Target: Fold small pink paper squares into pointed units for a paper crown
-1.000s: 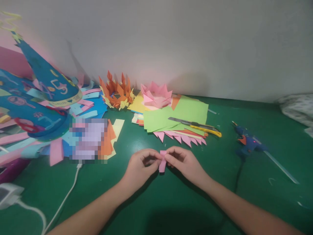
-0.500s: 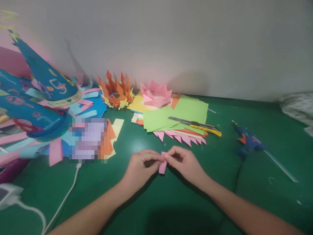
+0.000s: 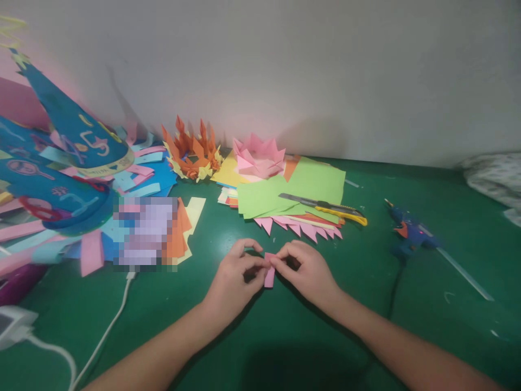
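Note:
A small folded piece of pink paper (image 3: 269, 278) is between my two hands, just above the green table. My left hand (image 3: 240, 274) pinches its left side with thumb and forefinger, and another finger is raised. With thumb and forefinger, my right hand (image 3: 307, 269) pinches its upper right side. The fingertips almost meet and cover the middle of the paper. Beyond my hands lies a pile of green paper (image 3: 260, 198) with a yellow utility knife (image 3: 342, 214) on top. Pink zigzag-cut paper (image 3: 309, 232) pokes out from under the pile.
A pink paper crown (image 3: 259, 160) and an orange and yellow one (image 3: 193, 157) stand near the wall. Blue decorated cone hats (image 3: 77, 125) fill the left side, beside a white cable (image 3: 118, 315). At right lies a blue glue gun (image 3: 413, 236) with a glue stick in it.
One finger of my left hand has lifted and bent away from the paper. The pink paper has turned slightly more upright. Both hands keep hold of it.

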The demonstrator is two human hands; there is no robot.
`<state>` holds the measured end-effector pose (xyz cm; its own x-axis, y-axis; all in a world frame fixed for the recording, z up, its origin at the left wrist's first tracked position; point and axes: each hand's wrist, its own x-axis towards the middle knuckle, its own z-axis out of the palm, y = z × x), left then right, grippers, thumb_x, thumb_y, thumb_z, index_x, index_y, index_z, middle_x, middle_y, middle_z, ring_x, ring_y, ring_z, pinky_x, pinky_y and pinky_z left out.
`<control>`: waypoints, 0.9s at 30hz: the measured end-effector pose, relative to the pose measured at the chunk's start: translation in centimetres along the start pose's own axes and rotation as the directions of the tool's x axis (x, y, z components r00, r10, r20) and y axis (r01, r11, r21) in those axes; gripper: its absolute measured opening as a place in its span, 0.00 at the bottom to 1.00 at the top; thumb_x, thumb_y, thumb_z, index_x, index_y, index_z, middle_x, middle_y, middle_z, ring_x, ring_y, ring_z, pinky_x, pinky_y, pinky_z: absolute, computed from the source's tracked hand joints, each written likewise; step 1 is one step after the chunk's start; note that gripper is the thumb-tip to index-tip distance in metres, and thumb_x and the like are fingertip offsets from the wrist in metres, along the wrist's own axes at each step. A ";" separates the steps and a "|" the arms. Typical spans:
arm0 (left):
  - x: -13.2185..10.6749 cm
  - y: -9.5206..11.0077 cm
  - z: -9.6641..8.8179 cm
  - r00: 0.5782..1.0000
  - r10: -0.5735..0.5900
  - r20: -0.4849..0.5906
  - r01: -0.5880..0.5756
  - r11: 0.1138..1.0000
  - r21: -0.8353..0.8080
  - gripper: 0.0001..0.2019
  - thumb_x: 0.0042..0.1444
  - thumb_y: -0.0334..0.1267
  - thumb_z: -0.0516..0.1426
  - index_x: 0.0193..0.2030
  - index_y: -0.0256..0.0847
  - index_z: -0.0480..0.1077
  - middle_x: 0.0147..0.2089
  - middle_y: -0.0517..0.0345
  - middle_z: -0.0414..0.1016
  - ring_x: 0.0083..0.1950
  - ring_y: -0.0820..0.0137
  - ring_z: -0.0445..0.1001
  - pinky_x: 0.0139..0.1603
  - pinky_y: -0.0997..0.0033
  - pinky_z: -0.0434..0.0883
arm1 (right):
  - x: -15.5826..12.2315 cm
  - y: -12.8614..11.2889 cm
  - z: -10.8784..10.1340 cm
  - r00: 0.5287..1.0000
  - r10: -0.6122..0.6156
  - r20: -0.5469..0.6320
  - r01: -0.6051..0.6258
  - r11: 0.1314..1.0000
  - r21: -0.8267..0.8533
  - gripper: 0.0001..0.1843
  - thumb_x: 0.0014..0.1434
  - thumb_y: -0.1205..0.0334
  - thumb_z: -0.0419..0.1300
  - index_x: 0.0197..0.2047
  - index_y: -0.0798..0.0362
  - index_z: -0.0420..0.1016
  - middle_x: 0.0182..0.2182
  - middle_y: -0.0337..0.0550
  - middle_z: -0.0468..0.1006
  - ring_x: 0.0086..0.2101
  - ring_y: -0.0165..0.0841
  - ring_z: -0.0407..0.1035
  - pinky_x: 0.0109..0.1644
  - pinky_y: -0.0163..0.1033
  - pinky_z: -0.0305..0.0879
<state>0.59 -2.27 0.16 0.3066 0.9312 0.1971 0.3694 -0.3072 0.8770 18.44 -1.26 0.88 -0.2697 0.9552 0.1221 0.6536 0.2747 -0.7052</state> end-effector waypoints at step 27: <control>0.9 -0.8 -1.1 0.906 0.318 0.278 -0.387 0.890 0.242 0.08 0.61 0.31 0.51 0.41 0.38 0.72 0.43 0.51 0.74 0.46 0.67 0.70 0.49 0.63 0.70 | 0.4 1.2 -1.2 0.891 -0.432 0.140 0.441 0.897 -0.037 0.11 0.63 0.62 0.54 0.31 0.51 0.75 0.37 0.42 0.77 0.38 0.33 0.69 0.44 0.40 0.62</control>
<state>-0.44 -0.90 0.10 0.6393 0.6917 0.3361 0.4223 -0.6810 0.5983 19.97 -0.43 0.95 -0.6222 0.7164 0.3156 0.4934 0.6719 -0.5524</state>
